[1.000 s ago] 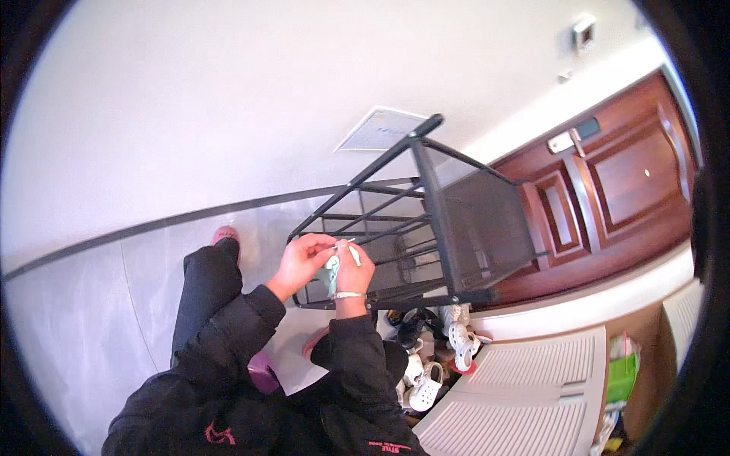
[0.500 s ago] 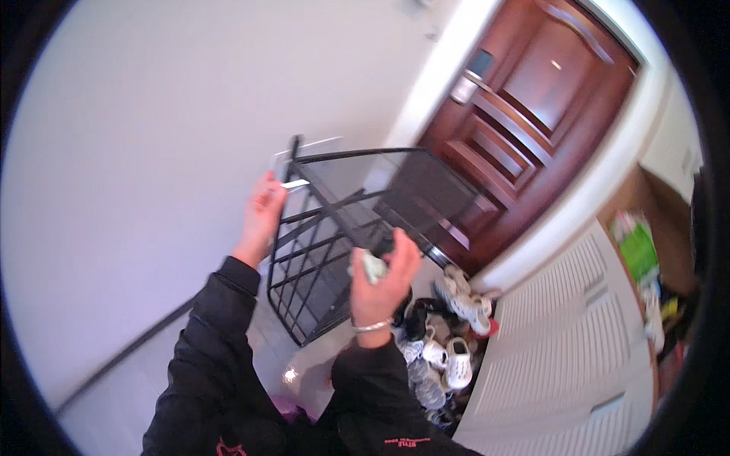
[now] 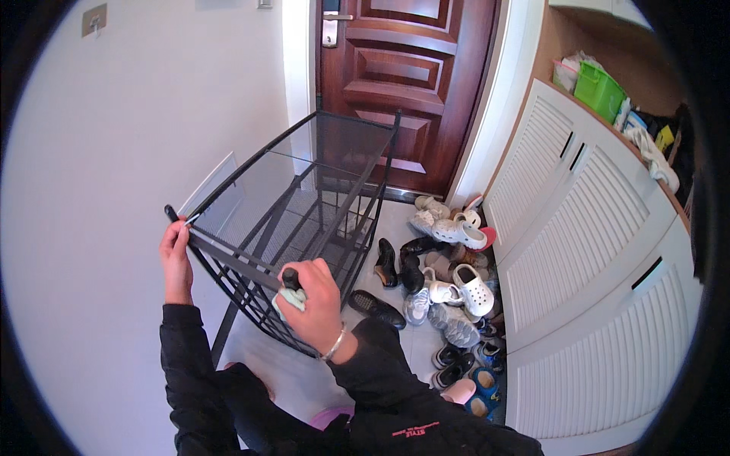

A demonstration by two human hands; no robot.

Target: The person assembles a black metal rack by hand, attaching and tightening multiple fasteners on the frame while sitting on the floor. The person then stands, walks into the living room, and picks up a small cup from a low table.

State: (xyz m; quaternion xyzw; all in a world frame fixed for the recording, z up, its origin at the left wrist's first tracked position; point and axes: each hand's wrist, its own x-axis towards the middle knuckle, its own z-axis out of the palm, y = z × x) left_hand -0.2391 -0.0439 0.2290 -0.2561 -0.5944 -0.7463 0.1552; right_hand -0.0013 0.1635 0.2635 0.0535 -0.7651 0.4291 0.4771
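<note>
A black metal shoe rack with mesh shelves and barred sides stands in front of me. At its near left corner my left hand is closed, with a thin white strip at its fingertips; whether it also grips the frame is hard to see. My right hand is closed around a crumpled pale green cloth at the near right corner. The black post end pokes up beside its thumb, and the fingers partly hide the cloth.
Many shoes lie heaped right of the rack, against a white louvred cabinet. Above that sits a green bin. Behind the rack is a dark red wooden door. A white wall runs along the left.
My view has turned, so the door now stands nearly upright and more shoes show. Both hands are lower in view. My right hand has come onto the rack's near right corner with the cloth.
</note>
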